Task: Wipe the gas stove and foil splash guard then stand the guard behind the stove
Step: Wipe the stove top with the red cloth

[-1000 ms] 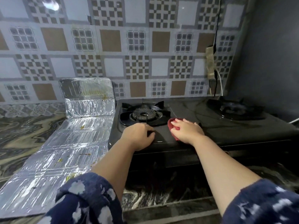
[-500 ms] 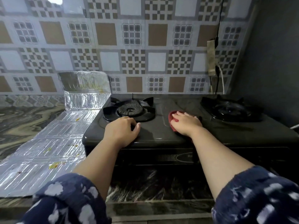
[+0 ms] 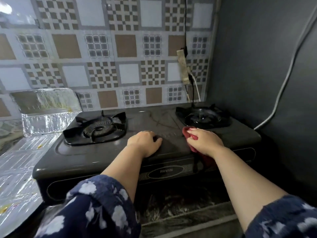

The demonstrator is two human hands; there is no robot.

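Note:
A black two-burner gas stove point(image 3: 96, 157) fills the middle of the counter. My left hand point(image 3: 145, 142) rests on its top between the burners, fingers loosely curled and holding nothing. My right hand point(image 3: 205, 140) grips a red cloth point(image 3: 208, 160) and presses it on the stove top just in front of the right burner point(image 3: 204, 116); the cloth's tail hangs over the stove's front edge. The foil splash guard point(image 3: 17, 167) lies unfolded flat on the counter to the left of the stove, with food specks on it. Its far panel stands up against the tiled wall.
The left burner point(image 3: 97, 129) carries its pan support. A patterned tiled wall point(image 3: 128, 48) runs behind the stove, with a power strip point(image 3: 183, 67) and cables hanging on it. A dark grey wall point(image 3: 265, 66) with a grey hose closes the right side. Marbled counter shows in front.
My right hand has slid the red cloth rightward across the stove top toward the right burner. My left hand has moved right along the top. The camera view has shifted right and closer.

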